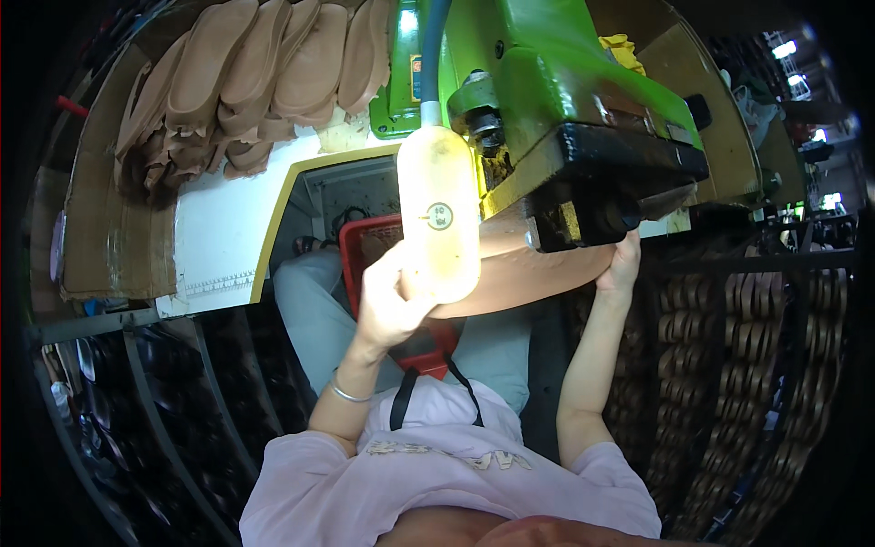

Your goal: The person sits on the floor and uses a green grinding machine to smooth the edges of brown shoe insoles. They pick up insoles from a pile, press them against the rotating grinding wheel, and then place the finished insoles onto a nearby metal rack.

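A brown shoe sole stretches between my two hands under the head of a green machine. My left hand is closed on its left end, with some fingers hidden behind a glowing oval lamp. At the far end, by the dark underside of the machine, my right hand grips the sole's other tip. Part of the sole's upper edge is covered by the lamp and the machine.
Several brown soles are heaped in a cardboard box at the left. Between my legs stands a red basket. Racks of footwear parts flank me. Another cardboard box is behind the machine at the right.
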`<action>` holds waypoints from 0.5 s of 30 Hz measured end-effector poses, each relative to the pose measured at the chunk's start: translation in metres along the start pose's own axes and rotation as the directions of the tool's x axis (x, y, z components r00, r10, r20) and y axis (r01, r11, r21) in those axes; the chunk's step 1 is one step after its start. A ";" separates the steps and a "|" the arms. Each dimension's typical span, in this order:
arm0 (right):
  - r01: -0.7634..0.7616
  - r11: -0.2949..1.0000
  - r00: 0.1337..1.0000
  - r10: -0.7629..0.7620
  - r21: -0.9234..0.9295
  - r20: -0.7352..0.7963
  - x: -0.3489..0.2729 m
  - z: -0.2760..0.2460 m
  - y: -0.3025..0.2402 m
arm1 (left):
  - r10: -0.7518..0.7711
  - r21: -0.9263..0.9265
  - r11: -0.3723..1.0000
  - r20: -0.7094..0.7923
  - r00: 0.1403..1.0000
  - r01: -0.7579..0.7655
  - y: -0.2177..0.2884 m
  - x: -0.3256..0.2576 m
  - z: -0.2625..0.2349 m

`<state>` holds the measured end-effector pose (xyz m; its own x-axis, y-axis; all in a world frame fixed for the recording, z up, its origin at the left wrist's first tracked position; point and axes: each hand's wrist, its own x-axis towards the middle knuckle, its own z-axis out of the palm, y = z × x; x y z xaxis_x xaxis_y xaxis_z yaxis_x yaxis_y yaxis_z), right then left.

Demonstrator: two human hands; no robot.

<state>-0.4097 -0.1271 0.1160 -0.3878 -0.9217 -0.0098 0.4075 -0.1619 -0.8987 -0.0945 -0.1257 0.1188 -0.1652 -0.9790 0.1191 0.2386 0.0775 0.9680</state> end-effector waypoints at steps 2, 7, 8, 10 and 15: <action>-0.066 0.993 0.998 0.067 0.098 -0.004 -0.003 0.008 0.013 | -0.095 0.119 0.989 0.059 0.994 0.087 0.013 -0.003 -0.024; -0.068 0.996 0.994 0.063 0.053 0.085 -0.021 0.031 0.034 | -0.101 0.000 0.995 -0.024 0.995 0.101 0.010 -0.013 -0.063; -0.072 0.997 0.992 0.068 0.036 0.106 -0.025 0.037 0.036 | -0.116 0.007 0.993 -0.043 0.992 0.116 0.010 -0.016 -0.071; 0.015 1.000 0.997 -0.014 -0.011 0.082 -0.033 0.063 0.042 | -0.142 -0.010 0.990 -0.068 0.988 0.142 0.013 -0.023 -0.085; 0.021 1.000 0.989 -0.023 0.013 0.145 -0.053 0.085 0.058 | -0.213 -0.048 0.977 -0.165 0.963 0.208 0.009 -0.047 -0.114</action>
<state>-0.2948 -0.1175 0.1022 -0.2732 -0.9591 0.0742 0.4100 -0.1858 -0.8929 0.0244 -0.1007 0.0963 -0.0523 -0.9904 -0.1282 0.2446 -0.1372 0.9599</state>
